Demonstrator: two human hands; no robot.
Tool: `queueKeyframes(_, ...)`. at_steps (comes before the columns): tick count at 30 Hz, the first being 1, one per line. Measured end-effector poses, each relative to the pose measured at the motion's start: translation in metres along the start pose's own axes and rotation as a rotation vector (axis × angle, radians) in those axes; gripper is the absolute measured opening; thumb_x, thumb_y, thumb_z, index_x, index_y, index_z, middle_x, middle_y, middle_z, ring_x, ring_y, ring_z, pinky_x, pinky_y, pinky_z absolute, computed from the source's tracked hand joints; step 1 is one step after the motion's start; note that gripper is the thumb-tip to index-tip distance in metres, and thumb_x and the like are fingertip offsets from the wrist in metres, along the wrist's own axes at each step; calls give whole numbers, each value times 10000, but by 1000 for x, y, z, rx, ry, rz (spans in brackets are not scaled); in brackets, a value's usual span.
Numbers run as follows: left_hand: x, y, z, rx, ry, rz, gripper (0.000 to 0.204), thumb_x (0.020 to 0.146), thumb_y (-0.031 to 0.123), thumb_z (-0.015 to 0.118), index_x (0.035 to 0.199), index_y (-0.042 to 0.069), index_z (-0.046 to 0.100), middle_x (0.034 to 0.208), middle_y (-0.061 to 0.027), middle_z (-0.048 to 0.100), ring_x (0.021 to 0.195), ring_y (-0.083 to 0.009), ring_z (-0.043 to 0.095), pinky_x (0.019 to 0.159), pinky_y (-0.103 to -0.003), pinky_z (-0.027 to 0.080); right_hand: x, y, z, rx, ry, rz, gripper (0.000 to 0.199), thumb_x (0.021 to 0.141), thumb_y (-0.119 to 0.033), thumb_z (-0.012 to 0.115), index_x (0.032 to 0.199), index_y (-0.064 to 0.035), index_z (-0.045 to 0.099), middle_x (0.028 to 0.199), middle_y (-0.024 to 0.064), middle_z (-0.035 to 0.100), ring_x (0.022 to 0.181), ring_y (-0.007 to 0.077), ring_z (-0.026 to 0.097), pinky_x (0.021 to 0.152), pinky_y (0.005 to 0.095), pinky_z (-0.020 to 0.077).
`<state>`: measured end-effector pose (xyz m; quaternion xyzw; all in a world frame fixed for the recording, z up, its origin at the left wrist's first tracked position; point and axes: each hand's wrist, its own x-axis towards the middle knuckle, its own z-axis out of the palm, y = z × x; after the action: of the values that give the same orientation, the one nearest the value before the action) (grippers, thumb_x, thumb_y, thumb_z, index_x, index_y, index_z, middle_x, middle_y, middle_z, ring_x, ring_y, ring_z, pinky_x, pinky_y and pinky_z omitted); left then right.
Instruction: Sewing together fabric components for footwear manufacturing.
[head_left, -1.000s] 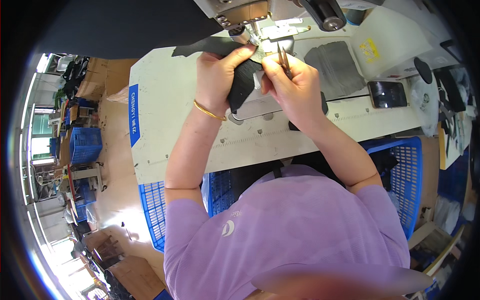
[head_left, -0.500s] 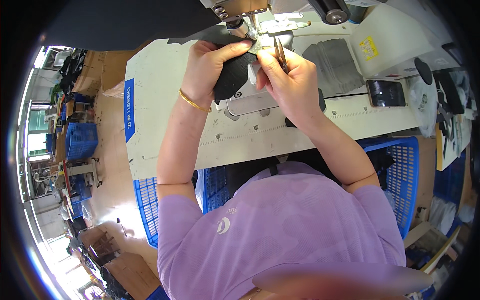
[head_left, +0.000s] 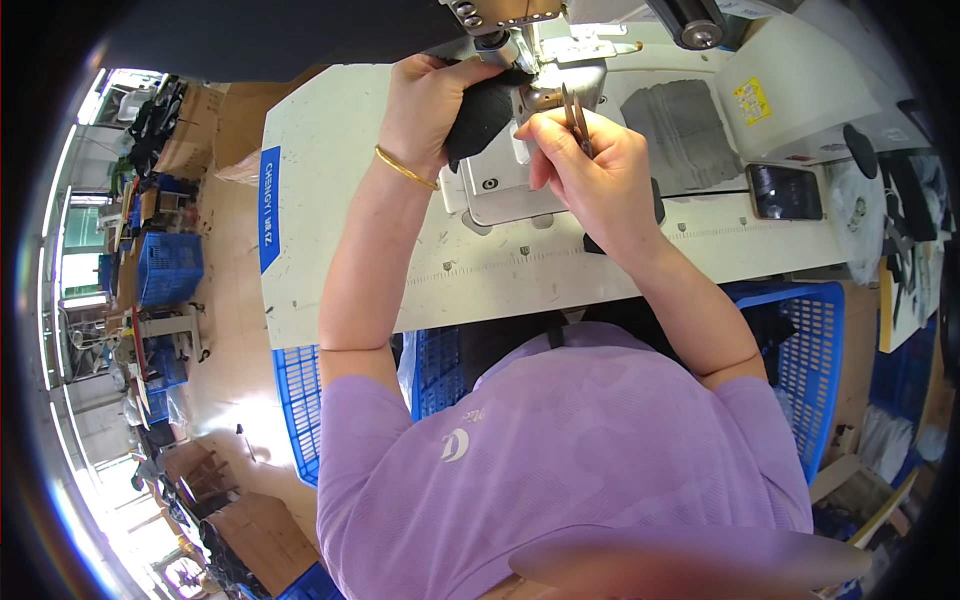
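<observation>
Head view: L hand [head_left: 428, 108] is stretched fwd, 1 black fabric piece [head_left: 484, 118] pinched betw. thumb & fingers, near sewing machine head [head_left: 512, 14]. R hand [head_left: 595, 175] is angled inward, fingers curled, 1 pr. dark tweezers [head_left: 578, 128] gripped, tips fwd. 1 phone [head_left: 785, 192], 1 grey cloth stack [head_left: 682, 135] seen to R.

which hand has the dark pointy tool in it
The right hand: the dark two-pronged tool sticks up from its grip. The left hand holds black fabric instead and has a gold bracelet at the wrist.
</observation>
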<state>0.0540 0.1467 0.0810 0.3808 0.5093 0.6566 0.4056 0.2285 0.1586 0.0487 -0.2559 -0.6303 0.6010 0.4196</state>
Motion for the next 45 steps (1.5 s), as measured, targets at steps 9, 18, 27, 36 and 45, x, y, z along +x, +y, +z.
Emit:
queueKeyframes(9, -1, 0, 3, -29, 5, 39, 160, 812, -77, 627, 962, -70, 681, 912, -114, 695, 747, -178, 677, 665, -283, 569, 0, 7, -2, -9, -16, -1, 216, 944, -167, 560, 847, -17, 683, 563, -9, 590, 487, 12, 433, 450, 230, 340)
queueKeyframes(18, -8, 6, 4, 106, 45, -39, 137, 834, -6, 670, 955, -72, 676, 898, -104, 697, 751, -150, 670, 662, -256, 548, -2, 8, -11, 4, -73, 38, 261, 989, -209, 520, 901, -6, 659, 646, 6, 624, 496, 45, 484, 478, 231, 397)
queueKeyframes(27, -10, 0, -6, 77, 40, -131, 175, 860, 34, 689, 992, -76, 655, 938, -103, 689, 829, -142, 655, 714, -247, 528, -11, -11, -30, 9, -189, 174, 344, 1004, -317, 524, 901, -8, 637, 703, 35, 635, 565, 78, 565, 533, 249, 462)
queueKeyframes(36, -48, -45, -100, 353, 313, -259, 355, 826, 87, 750, 1122, -73, 635, 1064, -115, 684, 921, -169, 646, 824, -280, 508, 9, 40, -101, -944, 5, -426, 215, 841, -188, 698, 989, -34, 671, 902, 96, 670, 783, 285, 658, 676, 365, 515)
queueKeyframes(45, -121, -81, -78, 1574, 666, 551, 581, 756, 118, 752, 1256, -48, 507, 1230, -224, 531, 1185, -401, 464, 1015, -493, 367, 70, 48, -136, -1271, -339, -461, 206, 855, -138, 665, 1009, -8, 622, 991, 158, 602, 843, 356, 631, 739, 419, 507)
